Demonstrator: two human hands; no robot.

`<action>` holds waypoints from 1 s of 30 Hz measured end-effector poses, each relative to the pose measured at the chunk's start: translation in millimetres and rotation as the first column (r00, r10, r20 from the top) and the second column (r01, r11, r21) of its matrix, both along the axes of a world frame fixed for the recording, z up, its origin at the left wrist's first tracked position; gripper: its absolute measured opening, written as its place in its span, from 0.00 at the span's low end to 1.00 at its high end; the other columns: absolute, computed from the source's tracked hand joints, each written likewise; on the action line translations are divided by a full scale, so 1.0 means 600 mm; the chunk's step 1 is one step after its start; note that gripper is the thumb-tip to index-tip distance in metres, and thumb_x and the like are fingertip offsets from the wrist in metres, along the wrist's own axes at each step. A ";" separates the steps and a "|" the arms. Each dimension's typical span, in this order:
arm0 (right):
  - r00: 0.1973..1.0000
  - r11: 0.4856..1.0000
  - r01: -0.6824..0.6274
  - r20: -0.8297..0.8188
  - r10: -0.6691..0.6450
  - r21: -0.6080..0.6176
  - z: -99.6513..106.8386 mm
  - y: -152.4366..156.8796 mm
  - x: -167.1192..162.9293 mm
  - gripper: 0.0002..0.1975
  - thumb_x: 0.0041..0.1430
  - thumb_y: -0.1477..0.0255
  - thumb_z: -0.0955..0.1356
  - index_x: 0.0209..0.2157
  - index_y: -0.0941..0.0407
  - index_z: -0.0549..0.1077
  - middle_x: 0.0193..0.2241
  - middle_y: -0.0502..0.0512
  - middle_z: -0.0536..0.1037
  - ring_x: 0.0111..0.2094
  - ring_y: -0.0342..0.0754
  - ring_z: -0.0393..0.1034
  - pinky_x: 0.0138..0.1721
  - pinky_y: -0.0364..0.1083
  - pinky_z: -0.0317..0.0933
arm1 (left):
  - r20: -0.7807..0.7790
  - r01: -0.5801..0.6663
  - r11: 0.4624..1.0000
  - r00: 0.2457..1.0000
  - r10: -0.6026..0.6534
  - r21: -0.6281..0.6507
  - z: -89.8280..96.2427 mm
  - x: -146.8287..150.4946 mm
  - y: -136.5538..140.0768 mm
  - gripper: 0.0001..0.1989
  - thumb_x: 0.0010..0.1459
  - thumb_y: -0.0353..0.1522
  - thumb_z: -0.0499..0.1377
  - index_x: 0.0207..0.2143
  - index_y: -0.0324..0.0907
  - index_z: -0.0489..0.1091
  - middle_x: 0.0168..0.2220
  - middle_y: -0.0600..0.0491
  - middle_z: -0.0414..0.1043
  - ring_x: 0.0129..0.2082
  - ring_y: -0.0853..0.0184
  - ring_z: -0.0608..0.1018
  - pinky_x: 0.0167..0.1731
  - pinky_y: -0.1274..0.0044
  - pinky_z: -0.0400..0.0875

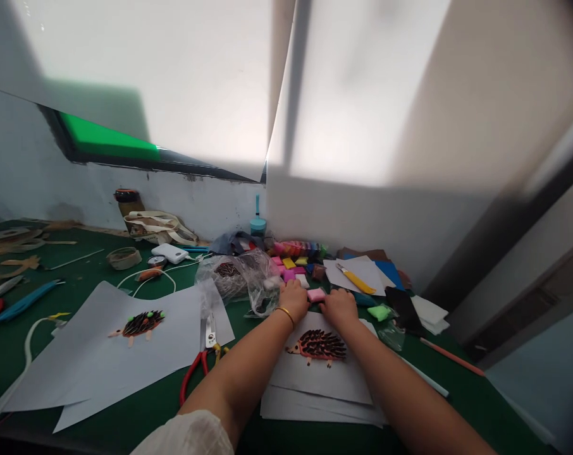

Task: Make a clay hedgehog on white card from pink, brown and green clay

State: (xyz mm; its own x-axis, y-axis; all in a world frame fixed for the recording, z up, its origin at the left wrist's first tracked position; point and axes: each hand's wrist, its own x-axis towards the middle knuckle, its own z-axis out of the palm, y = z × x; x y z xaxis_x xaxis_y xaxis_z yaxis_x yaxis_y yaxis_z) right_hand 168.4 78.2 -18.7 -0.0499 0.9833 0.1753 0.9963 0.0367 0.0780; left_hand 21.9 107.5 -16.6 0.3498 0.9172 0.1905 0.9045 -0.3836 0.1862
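A small pink packet of modelling clay (316, 295) lies between my two hands, above the far edge of the paper. My left hand (294, 298), with a gold bangle at its wrist, has curled fingers at the packet's left end. At its right end, the fingers of my right hand (340, 308) are bent around it; the fingertips are partly hidden. Below my hands is a sheet of white paper (324, 385) bearing a hedgehog picture (320, 345) with dark spines and a pinkish body. Several coloured clay packets (289, 273) lie just beyond my left hand.
A clear plastic bag (239, 275) and red-handled scissors (194, 373) are on the left. Another hedgehog picture (141, 323) lies farther left. A yellow utility knife (357, 279) rests on paper behind my right hand, with a green clay packet (380, 312) to the right.
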 end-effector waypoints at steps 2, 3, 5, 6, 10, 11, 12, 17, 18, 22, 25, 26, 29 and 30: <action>1.000 1.000 0.003 0.003 -0.003 -0.010 0.000 0.004 -0.002 0.15 0.57 0.66 0.63 0.37 0.61 0.76 0.40 0.68 0.75 0.46 0.57 0.63 0.44 0.52 0.51 | 0.019 0.008 1.000 1.000 -0.008 -0.001 -0.007 0.006 0.001 0.14 0.54 0.35 0.56 0.39 0.37 0.74 0.45 0.40 0.65 0.49 0.51 0.62 0.48 0.61 0.53; 1.000 1.000 -0.001 0.000 0.001 -0.015 0.000 0.004 -0.002 0.15 0.58 0.67 0.63 0.38 0.61 0.76 0.40 0.68 0.75 0.46 0.57 0.63 0.44 0.52 0.51 | 0.024 0.016 1.000 1.000 -0.016 0.001 -0.009 0.008 -0.001 0.13 0.55 0.33 0.54 0.39 0.36 0.74 0.45 0.39 0.65 0.49 0.52 0.62 0.48 0.61 0.53; 1.000 0.999 -0.020 -0.013 0.020 -0.025 0.001 0.002 -0.004 0.15 0.59 0.68 0.61 0.38 0.60 0.76 0.41 0.67 0.75 0.46 0.57 0.63 0.44 0.51 0.50 | 0.032 0.041 0.999 0.999 -0.042 0.010 -0.010 0.006 -0.005 0.13 0.57 0.31 0.52 0.39 0.36 0.73 0.44 0.39 0.66 0.49 0.53 0.63 0.48 0.62 0.52; 0.999 0.999 -0.033 -0.022 0.032 -0.034 0.001 -0.001 -0.006 0.15 0.59 0.69 0.61 0.39 0.59 0.76 0.40 0.66 0.75 0.46 0.56 0.64 0.44 0.51 0.51 | 0.036 0.056 0.998 0.998 -0.056 0.014 -0.010 0.004 -0.008 0.14 0.57 0.30 0.50 0.40 0.37 0.73 0.44 0.40 0.67 0.48 0.54 0.64 0.49 0.62 0.52; 0.994 0.992 -0.085 -0.070 0.079 -0.088 0.005 -0.014 -0.009 0.12 0.57 0.70 0.63 0.37 0.54 0.77 0.37 0.58 0.78 0.42 0.52 0.67 0.40 0.47 0.53 | 0.037 0.104 0.994 0.994 -0.105 0.010 -0.007 -0.013 -0.016 0.15 0.58 0.26 0.48 0.41 0.38 0.72 0.38 0.42 0.71 0.43 0.57 0.68 0.47 0.63 0.53; 0.993 0.991 -0.092 -0.083 0.084 -0.097 0.008 -0.018 -0.005 0.11 0.56 0.69 0.64 0.37 0.52 0.77 0.37 0.56 0.78 0.42 0.51 0.67 0.40 0.46 0.54 | 0.034 0.114 0.993 0.993 -0.114 0.006 -0.006 -0.017 -0.016 0.14 0.57 0.27 0.49 0.40 0.39 0.72 0.36 0.42 0.71 0.42 0.57 0.69 0.47 0.64 0.53; 0.992 0.991 -0.092 -0.093 0.083 -0.099 0.012 -0.022 0.003 0.11 0.55 0.68 0.64 0.37 0.50 0.77 0.37 0.55 0.78 0.42 0.50 0.67 0.39 0.45 0.54 | 0.031 0.124 0.992 0.992 -0.124 0.004 -0.006 -0.022 -0.017 0.13 0.57 0.27 0.50 0.39 0.39 0.73 0.36 0.43 0.72 0.42 0.57 0.69 0.46 0.64 0.53; 0.991 0.995 0.094 -0.092 -0.096 -0.026 0.034 -0.040 0.101 0.16 0.59 0.63 0.60 0.41 0.52 0.75 0.41 0.60 0.75 0.44 0.54 0.67 0.39 0.48 0.57 | 0.016 0.174 0.985 0.985 -0.174 0.002 -0.004 -0.034 -0.015 0.08 0.53 0.32 0.57 0.31 0.40 0.75 0.36 0.43 0.72 0.44 0.56 0.68 0.47 0.64 0.53; 0.979 0.981 0.196 -0.067 -0.195 0.011 0.033 -0.044 0.126 0.16 0.57 0.61 0.61 0.40 0.53 0.75 0.41 0.61 0.75 0.45 0.56 0.66 0.39 0.50 0.57 | 0.015 0.181 0.983 0.983 -0.181 0.000 -0.004 -0.035 -0.016 0.08 0.53 0.32 0.56 0.30 0.40 0.76 0.35 0.43 0.72 0.43 0.56 0.68 0.47 0.64 0.53; 0.940 0.939 0.341 0.040 -0.339 -0.036 0.012 -0.057 0.197 0.15 0.53 0.62 0.66 0.39 0.55 0.75 0.40 0.62 0.73 0.43 0.60 0.67 0.39 0.55 0.57 | 0.019 0.194 0.981 0.981 -0.194 -0.004 -0.003 -0.036 -0.021 0.12 0.54 0.27 0.52 0.31 0.41 0.76 0.34 0.44 0.73 0.43 0.58 0.69 0.47 0.64 0.53; 0.948 0.947 0.318 0.045 -0.316 -0.046 -0.005 -0.064 0.210 0.12 0.55 0.71 0.63 0.41 0.55 0.73 0.39 0.61 0.72 0.40 0.55 0.69 0.39 0.53 0.57 | 0.021 0.186 0.982 0.982 -0.186 -0.011 0.004 -0.040 -0.027 0.13 0.53 0.25 0.52 0.35 0.43 0.76 0.34 0.45 0.74 0.43 0.58 0.69 0.48 0.64 0.53; 0.950 0.950 0.311 0.037 -0.310 -0.034 -0.006 -0.066 0.210 0.13 0.56 0.73 0.62 0.42 0.55 0.73 0.39 0.61 0.72 0.39 0.55 0.70 0.39 0.52 0.57 | 0.025 0.185 0.983 0.982 -0.185 -0.012 0.007 -0.043 -0.030 0.13 0.52 0.26 0.53 0.36 0.44 0.76 0.35 0.45 0.74 0.44 0.58 0.69 0.48 0.65 0.53; 0.953 0.948 0.301 -0.064 -0.296 0.100 0.006 -0.077 0.200 0.17 0.56 0.73 0.61 0.47 0.56 0.70 0.40 0.63 0.71 0.39 0.55 0.70 0.39 0.52 0.57 | 0.094 0.159 0.987 0.983 -0.159 0.004 0.022 -0.051 -0.039 0.12 0.52 0.30 0.56 0.39 0.45 0.75 0.41 0.47 0.73 0.47 0.57 0.68 0.49 0.66 0.55; 0.950 0.940 0.298 -0.146 -0.275 0.164 0.014 -0.083 0.194 0.19 0.56 0.72 0.61 0.50 0.55 0.69 0.42 0.63 0.71 0.40 0.55 0.69 0.40 0.52 0.58 | 0.145 0.138 0.990 0.980 -0.138 0.009 0.027 -0.052 -0.045 0.12 0.53 0.32 0.56 0.40 0.45 0.74 0.43 0.47 0.73 0.47 0.57 0.68 0.49 0.66 0.56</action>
